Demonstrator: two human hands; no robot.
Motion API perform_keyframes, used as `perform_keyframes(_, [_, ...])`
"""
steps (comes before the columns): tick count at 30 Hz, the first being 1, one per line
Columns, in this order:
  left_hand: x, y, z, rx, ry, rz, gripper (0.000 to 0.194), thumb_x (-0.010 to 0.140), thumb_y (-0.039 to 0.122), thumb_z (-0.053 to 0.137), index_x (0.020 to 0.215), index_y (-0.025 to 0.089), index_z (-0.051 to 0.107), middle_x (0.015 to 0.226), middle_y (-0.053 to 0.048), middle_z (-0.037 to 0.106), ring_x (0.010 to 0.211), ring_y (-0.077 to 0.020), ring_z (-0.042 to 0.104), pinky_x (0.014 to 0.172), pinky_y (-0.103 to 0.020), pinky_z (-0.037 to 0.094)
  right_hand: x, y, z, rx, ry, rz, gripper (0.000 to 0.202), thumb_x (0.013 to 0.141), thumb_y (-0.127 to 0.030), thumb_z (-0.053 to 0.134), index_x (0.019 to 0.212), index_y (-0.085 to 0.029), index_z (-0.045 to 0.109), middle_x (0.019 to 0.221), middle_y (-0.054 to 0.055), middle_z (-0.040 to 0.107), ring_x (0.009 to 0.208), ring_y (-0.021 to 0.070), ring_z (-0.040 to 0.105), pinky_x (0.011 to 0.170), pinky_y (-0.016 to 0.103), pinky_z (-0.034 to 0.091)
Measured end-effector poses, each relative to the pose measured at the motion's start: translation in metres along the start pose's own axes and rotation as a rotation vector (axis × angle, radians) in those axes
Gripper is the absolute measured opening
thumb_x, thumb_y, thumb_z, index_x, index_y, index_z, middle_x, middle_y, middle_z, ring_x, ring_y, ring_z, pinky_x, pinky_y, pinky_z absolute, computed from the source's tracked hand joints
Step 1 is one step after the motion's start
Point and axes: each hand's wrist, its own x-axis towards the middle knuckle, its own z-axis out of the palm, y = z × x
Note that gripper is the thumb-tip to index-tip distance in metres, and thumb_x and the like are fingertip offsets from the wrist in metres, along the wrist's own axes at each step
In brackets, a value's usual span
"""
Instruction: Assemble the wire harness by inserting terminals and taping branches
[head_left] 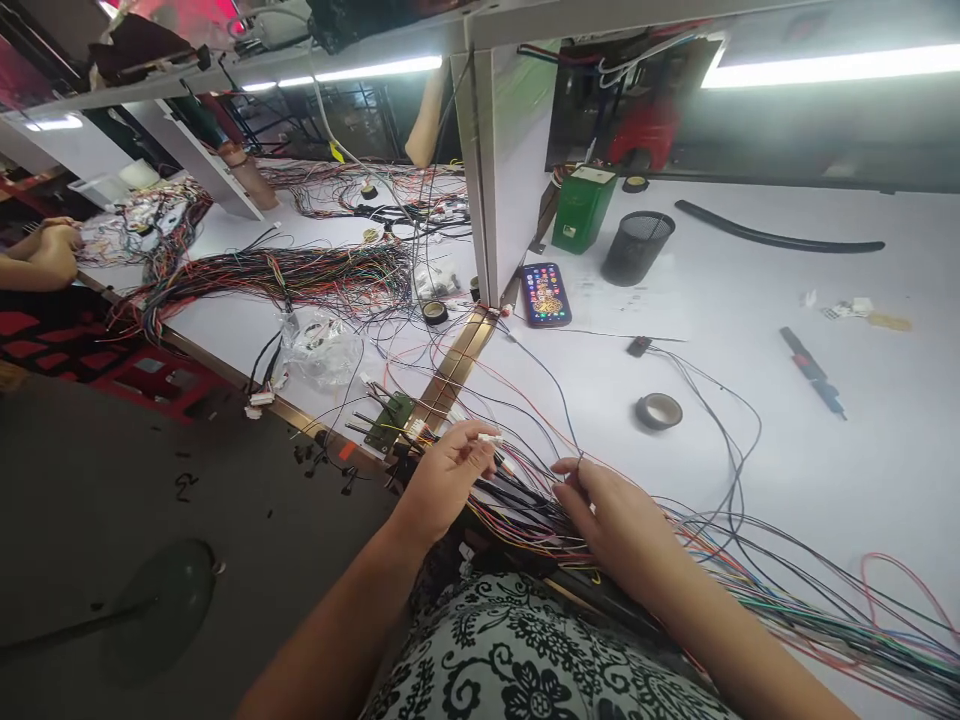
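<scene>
Pinching one white connector above one wire bundle, left hand is holding fingers narrow, right hand is touching one blue wire, grip unclear, one phone is lying on the worktop beyond.

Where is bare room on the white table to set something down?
Between the curved black tube and small black connector; also right of the slim blue-and-grey tool. Crowded: the multicoloured wires around the left hand and right hand.

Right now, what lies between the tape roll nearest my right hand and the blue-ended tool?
In the head view, thin dark wires lie there.
</scene>
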Motion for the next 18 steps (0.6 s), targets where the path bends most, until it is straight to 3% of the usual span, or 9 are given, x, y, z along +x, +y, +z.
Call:
perform_keyframes(2, [-0.002,0.001,0.001,-0.241,-0.011,-0.083,0.027,0.084,0.036,0.064,0.104,0.018,0.067,0.081,-0.002,0.061,0.073,-0.0109,0.054,0.074,-0.024,0.045,-0.005,-0.003,-0.005,0.101,0.012,-0.045,0.025,0.096,-0.03,0.042,0.11,-0.023,0.061,0.097,0.008,0.07,0.089,0.0219,0.066,0.074,0.035,0.052])
perform_keyframes(4, [-0.004,0.001,0.0,-0.338,0.002,-0.123,0.029,0.083,0.034,0.066,0.108,0.019,0.066,0.09,-0.003,0.063,0.072,-0.0088,0.054,0.073,-0.022,0.046,-0.009,-0.007,-0.01,0.171,-0.05,-0.086,0.026,0.096,-0.027,0.041,0.111,-0.026,0.063,0.1,0.007,0.07,0.094,0.0215,0.065,0.077,0.034,0.052])
perform_keyframes(7, [-0.011,0.003,0.0,-0.166,0.026,-0.095,0.035,0.081,0.032,0.069,0.114,0.022,0.064,0.087,-0.001,0.063,0.07,-0.0087,0.055,0.072,-0.023,0.046,-0.009,-0.013,-0.012,0.302,-0.175,-0.031,0.029,0.096,-0.027,0.04,0.119,-0.028,0.058,0.089,0.003,0.071,0.08,0.019,0.067,0.069,0.032,0.052])
perform_keyframes(10, [-0.018,0.005,0.004,0.032,-0.007,-0.096,0.03,0.081,0.034,0.069,0.108,0.02,0.067,0.085,-0.001,0.064,0.078,-0.0122,0.059,0.078,-0.025,0.047,-0.004,-0.018,-0.004,0.506,-0.222,0.094,0.026,0.095,-0.03,0.041,0.119,-0.025,0.049,0.079,-0.001,0.071,0.056,0.0138,0.061,0.055,0.028,0.049])
perform_keyframes(14, [-0.023,-0.001,0.011,-0.15,0.029,-0.162,0.027,0.08,0.035,0.07,0.1,0.018,0.066,0.088,-0.002,0.066,0.081,-0.0131,0.061,0.08,-0.026,0.048,0.004,-0.02,0.013,0.629,-0.108,0.107,0.013,0.092,-0.033,0.048,0.089,-0.023,0.056,0.071,-0.002,0.067,0.047,0.0101,0.056,0.049,0.024,0.045])
perform_keyframes(18, [-0.024,-0.013,0.014,-0.371,0.083,-0.207,0.025,0.077,0.031,0.074,0.095,0.018,0.062,0.084,0.0,0.064,0.076,-0.0111,0.061,0.077,-0.025,0.049,0.008,-0.017,0.02,0.654,0.007,-0.106,0.014,0.09,-0.031,0.053,0.088,-0.023,0.065,0.084,0.002,0.067,0.055,0.01,0.059,0.053,0.025,0.049])
